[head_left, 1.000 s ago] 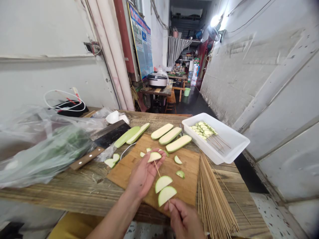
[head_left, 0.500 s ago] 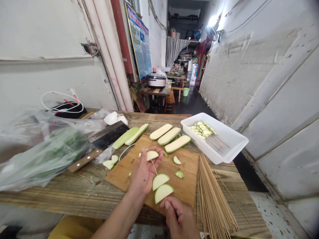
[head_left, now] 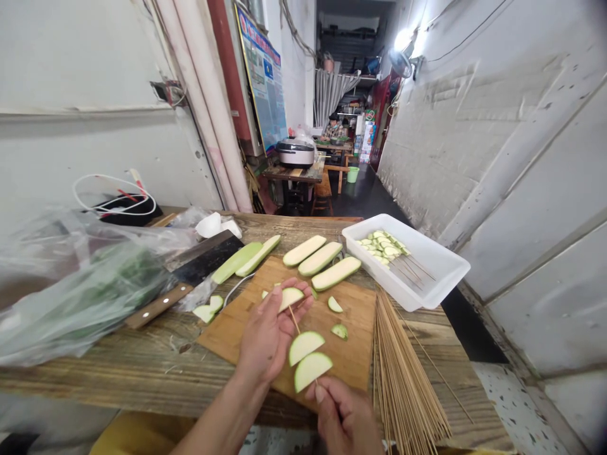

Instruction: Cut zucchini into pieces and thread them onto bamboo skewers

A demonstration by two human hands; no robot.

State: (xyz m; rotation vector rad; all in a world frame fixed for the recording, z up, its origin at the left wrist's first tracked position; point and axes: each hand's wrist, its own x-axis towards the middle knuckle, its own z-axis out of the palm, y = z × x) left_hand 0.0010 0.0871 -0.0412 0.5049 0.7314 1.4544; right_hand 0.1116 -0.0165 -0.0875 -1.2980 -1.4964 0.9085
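My left hand (head_left: 272, 328) is curled around a half-round zucchini slice (head_left: 290, 297), its thumb on the near side and fingers behind. A thin wooden skewer (head_left: 294, 320) runs from that slice down through two more zucchini slices (head_left: 312, 371). Low in the view, my right hand (head_left: 344, 411) pinches the skewer's near end, just below the lowest slice. Both hands are over a wooden cutting board (head_left: 353, 354). Small zucchini pieces (head_left: 335, 304) lie on the board, and halved zucchinis (head_left: 336, 273) rest along its far edge.
A bundle of skewers (head_left: 408, 385) lies right of the board. Beyond it stands a white plastic tub (head_left: 443, 278) with skewered slices. On the left are a cleaver (head_left: 159, 306) and a plastic bag of greens (head_left: 109, 284). A person (head_left: 334, 128) sits far back.
The hands and skewer have barely moved; the lowest slice is tilted slightly more. The whole view has shifted a little.
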